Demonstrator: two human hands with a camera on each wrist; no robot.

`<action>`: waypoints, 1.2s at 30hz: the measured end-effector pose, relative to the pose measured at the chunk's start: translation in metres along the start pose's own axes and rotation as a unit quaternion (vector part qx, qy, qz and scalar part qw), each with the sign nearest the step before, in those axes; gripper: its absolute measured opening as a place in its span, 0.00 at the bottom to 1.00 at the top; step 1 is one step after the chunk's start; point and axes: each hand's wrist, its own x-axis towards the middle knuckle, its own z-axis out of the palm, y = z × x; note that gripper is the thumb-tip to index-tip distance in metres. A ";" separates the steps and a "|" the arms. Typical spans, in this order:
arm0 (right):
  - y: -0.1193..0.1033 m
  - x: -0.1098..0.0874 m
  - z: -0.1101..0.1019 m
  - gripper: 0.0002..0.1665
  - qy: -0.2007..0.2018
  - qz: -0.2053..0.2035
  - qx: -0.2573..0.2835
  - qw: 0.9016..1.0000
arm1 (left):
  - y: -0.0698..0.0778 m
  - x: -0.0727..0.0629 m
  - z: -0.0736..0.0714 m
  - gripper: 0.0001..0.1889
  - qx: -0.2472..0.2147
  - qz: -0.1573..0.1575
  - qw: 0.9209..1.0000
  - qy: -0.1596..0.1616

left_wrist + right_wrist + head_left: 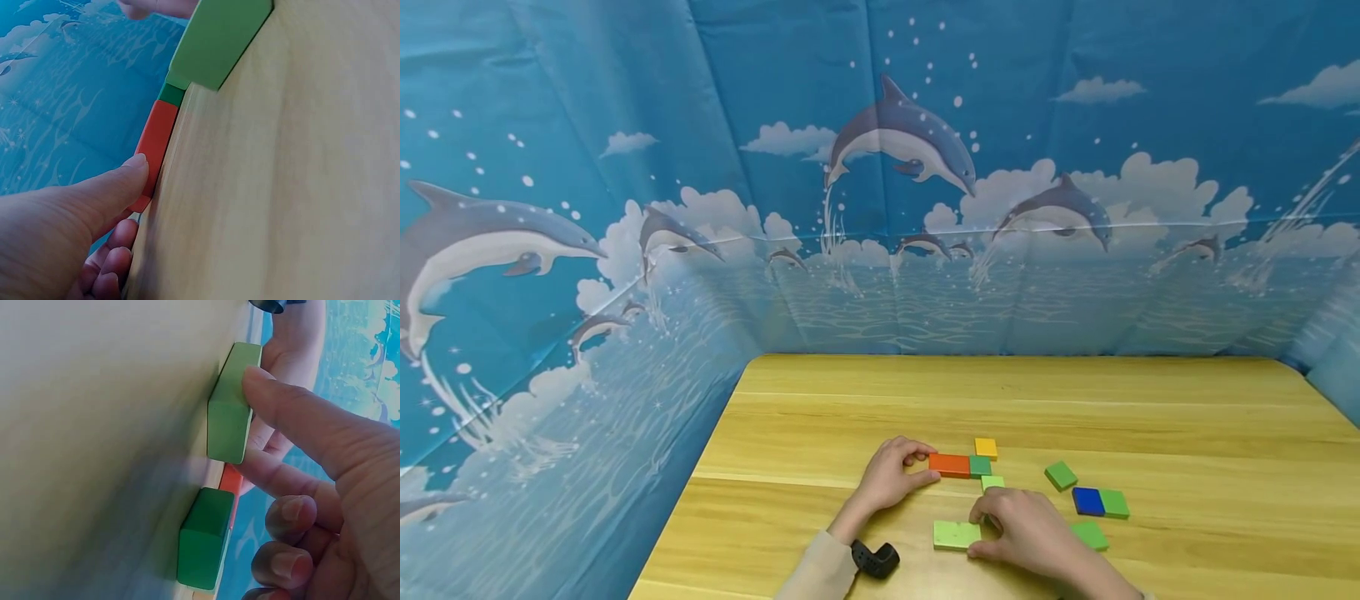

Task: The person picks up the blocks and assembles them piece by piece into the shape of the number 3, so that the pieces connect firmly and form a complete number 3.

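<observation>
A red rectangular block [949, 465] lies flat on the table, and my left hand [889, 473] holds its left end with thumb and fingers. Against the red block's right end sits a dark green square block [980, 466]. My right hand [1026, 529] pinches the right end of a light green rectangular block [955, 535] between thumb and fingers, nearer to me. Behind the right hand, a light green square block [992, 482] is partly hidden. In the left wrist view the thumb [125, 181] presses on the red block's side.
A yellow square block [986, 448] lies behind the dark green one. To the right are a tilted green block [1061, 475], a blue block [1087, 501] touching a green block [1114, 503], and another green block [1090, 535] partly behind the right arm. A dolphin-print curtain [895, 250] surrounds the table.
</observation>
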 end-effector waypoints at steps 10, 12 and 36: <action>0.006 0.009 -0.002 0.23 -0.018 0.018 0.011 1.000 | 0.001 0.001 -0.002 0.17 0.004 0.006 1.000 0.002; 0.008 0.010 -0.003 0.23 -0.020 0.019 0.009 1.000 | 0.001 0.001 -0.002 0.17 0.004 0.005 1.000 0.002; 0.012 0.003 -0.010 0.22 -0.039 0.024 0.018 0.999 | 0.005 -0.004 0.001 0.16 0.001 0.002 1.000 0.007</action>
